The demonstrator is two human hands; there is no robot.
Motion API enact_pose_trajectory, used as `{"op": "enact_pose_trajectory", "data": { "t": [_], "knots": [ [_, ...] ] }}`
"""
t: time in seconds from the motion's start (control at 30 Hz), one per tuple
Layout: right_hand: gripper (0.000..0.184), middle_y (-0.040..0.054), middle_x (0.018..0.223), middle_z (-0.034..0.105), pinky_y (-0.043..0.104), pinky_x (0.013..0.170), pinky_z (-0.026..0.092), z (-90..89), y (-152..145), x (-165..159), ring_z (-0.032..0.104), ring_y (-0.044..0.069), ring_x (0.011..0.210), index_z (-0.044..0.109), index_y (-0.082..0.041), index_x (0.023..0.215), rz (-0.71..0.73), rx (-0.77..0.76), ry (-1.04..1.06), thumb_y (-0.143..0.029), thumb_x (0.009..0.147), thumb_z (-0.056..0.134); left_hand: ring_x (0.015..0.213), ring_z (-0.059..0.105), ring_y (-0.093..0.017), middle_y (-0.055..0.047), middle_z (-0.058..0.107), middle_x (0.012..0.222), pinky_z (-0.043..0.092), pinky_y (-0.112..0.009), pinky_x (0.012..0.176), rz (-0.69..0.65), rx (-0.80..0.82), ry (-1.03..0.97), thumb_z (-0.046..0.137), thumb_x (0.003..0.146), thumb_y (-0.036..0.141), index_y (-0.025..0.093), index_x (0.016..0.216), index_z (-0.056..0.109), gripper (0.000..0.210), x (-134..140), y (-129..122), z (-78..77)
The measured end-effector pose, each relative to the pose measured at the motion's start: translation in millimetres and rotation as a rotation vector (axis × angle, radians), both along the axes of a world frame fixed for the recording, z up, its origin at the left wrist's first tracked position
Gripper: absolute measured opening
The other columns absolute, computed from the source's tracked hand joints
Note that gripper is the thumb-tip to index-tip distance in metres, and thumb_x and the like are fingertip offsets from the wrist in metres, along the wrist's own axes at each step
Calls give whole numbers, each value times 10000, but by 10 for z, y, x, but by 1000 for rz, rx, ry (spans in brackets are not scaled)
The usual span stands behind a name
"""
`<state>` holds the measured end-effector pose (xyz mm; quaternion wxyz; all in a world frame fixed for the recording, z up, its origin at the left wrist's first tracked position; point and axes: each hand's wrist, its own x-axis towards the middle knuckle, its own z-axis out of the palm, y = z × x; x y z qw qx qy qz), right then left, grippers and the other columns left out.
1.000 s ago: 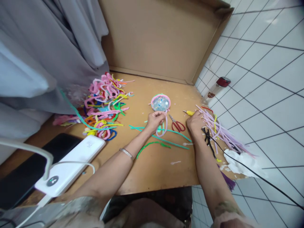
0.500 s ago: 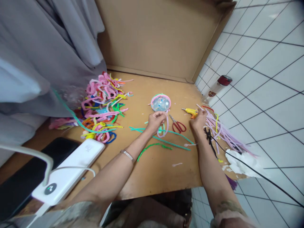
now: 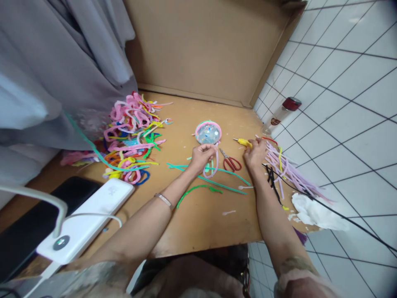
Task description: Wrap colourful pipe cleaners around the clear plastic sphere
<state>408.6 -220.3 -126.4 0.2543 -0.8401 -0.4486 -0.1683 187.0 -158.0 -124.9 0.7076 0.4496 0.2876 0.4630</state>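
Note:
My left hand (image 3: 202, 158) is closed in a pinch on a lilac pipe cleaner (image 3: 216, 159), which loops down from the fingertips. Just beyond the fingers stands a round, see-through bowl-like piece (image 3: 207, 134) with a pink and green fuzzy rim. My right hand (image 3: 255, 152) has its fingers wrapped over the back of a yellow hot glue gun (image 3: 245, 142), whose nozzle points left; its handle is mostly hidden. Between the hands lie red-handled scissors (image 3: 232, 163). Teal pipe cleaners (image 3: 221, 187) and a green twisted one (image 3: 198, 188) rest nearer to me.
A heap of coloured pipe cleaners (image 3: 133, 124) covers the left side, with a white power bank (image 3: 89, 219) in front. At right are lilac pipe cleaners (image 3: 285, 171), a black cable (image 3: 328, 207), white tissue (image 3: 313, 211) and a red-capped bottle (image 3: 283, 114). Cardboard (image 3: 198, 49) stands behind.
My right hand has moved slightly left and closed further over the glue gun, which has shifted a little. My left hand keeps its pinch on the lilac pipe cleaner.

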Motion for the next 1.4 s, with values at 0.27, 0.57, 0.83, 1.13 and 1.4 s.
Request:
{"op": "enact_pose_trajectory", "data": {
  "t": [0.27,0.57,0.83,1.13,1.4],
  "knots": [
    [236,144,1210,622,457,952,327,22,22,-110,469,303,1155,756,-190,902,156,-199,-53,-220,885,522,414,381,-36,55,508,466,262,-183,439,13,-9,15,821,522,386,151,645,642,321,-24,-10,-1],
    [192,55,824,689,372,845,452,208,94,-182,589,203,837,697,-184,759,454,271,510,-327,826,587,413,376,-36,57,499,463,262,-184,437,8,4,26,809,543,369,151,652,648,292,-22,-15,-15],
    [352,-24,636,658,283,649,467,349,31,-398,560,128,626,668,-198,627,662,271,1033,-467,519,868,411,364,-36,64,477,452,264,-187,447,-23,20,9,813,577,371,153,646,641,287,-26,-29,16],
    [338,6,728,707,297,668,500,243,106,-809,602,150,673,723,-202,749,757,257,957,-531,683,763,419,364,-44,60,478,450,267,-201,450,-54,78,20,844,555,490,157,649,648,398,-24,-24,-3],
    [279,-7,666,632,296,661,482,181,107,-910,561,149,654,662,-210,648,723,344,860,-473,710,732,423,360,-43,56,479,457,265,-207,447,-98,125,54,856,514,562,156,609,626,477,-44,-73,46]
  ]
}}
